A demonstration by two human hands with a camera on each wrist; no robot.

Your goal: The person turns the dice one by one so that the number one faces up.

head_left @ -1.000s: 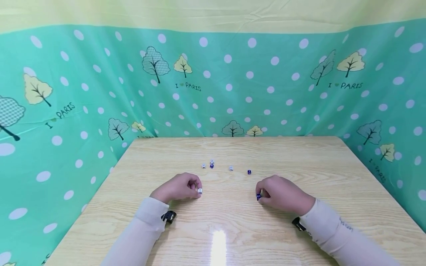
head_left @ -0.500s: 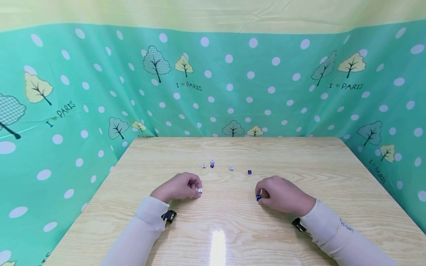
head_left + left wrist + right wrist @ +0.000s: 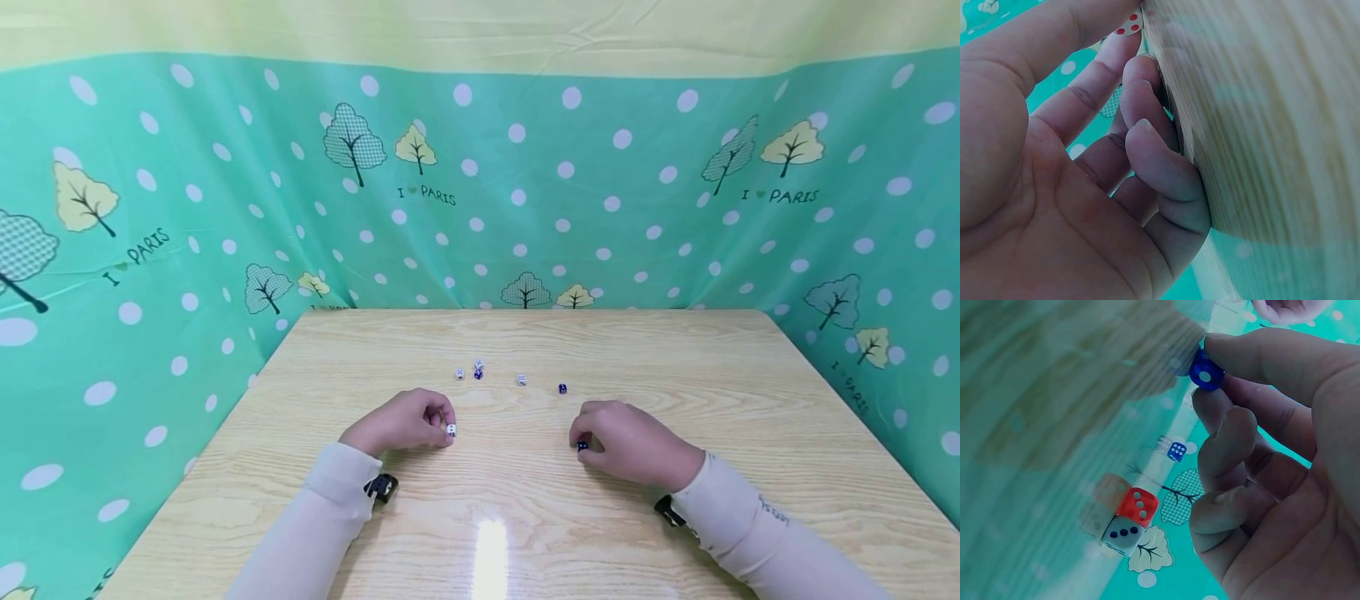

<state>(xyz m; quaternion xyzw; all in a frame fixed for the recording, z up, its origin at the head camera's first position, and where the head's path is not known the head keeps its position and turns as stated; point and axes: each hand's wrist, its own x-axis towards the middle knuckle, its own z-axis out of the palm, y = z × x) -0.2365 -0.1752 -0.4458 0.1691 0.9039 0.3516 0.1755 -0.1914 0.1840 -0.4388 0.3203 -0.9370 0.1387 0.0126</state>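
Observation:
My left hand (image 3: pixel 408 421) pinches a small white die (image 3: pixel 451 430) between thumb and fingertips, low over the wooden table. In the left wrist view, red dots show on the white die (image 3: pixel 1129 25), mostly covered by fingers. To the right, my right hand (image 3: pixel 633 443) has thumb and fingertips at a dark blue die (image 3: pixel 582 447). The right wrist view has this translucent blue die (image 3: pixel 1207 370) at the tabletop, under the thumb tip and against a fingertip. Its other fingers curl loosely below, holding nothing.
Farther back on the wooden table (image 3: pixel 660 350) lie a white die (image 3: pixel 460 374), another white die (image 3: pixel 478 365) touching a blue one, a white die (image 3: pixel 521 380) and a blue die (image 3: pixel 562 389). In the right wrist view, a red die (image 3: pixel 1139 506) adjoins a white one. Polka-dot cloth surrounds the table.
My right hand has shifted slightly left and its thumb and index finger look a little farther apart; the blue die sits slightly lower. The left hand has stayed still.

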